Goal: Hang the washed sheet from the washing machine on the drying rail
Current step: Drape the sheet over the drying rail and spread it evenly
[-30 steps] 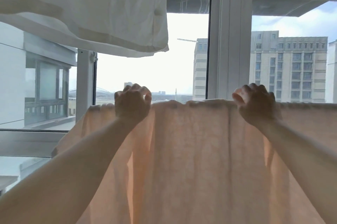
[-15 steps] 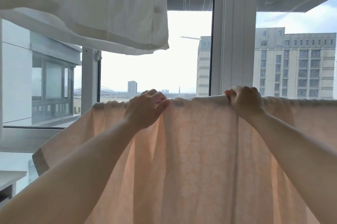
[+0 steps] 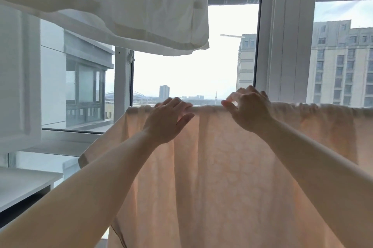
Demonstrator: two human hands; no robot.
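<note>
Both forearms reach up and forward from the bottom corners to the top fold of the sheet (image 3: pixel 232 167), a pale peach cloth that drapes down in front of the person and fills the lower middle and right of the view. Its long axis runs left to right along the rail (image 3: pixel 198 108), which shows only as a short bare stretch between the hands; elsewhere the cloth hides it. The left hand (image 3: pixel 167 120) lies on the fold with fingers straight and loose, gripping nothing. The right hand (image 3: pixel 249 109) sits just to its right, fingers curled over the fold and thumb pinching the cloth. The hands are near each other, about equally close to the rail. More cloth lies bunched to the right, so spreading probably goes sideways. Above hangs a white cloth (image 3: pixel 121 1); beyond, a window frame (image 3: pixel 286 45) and buildings.
</note>
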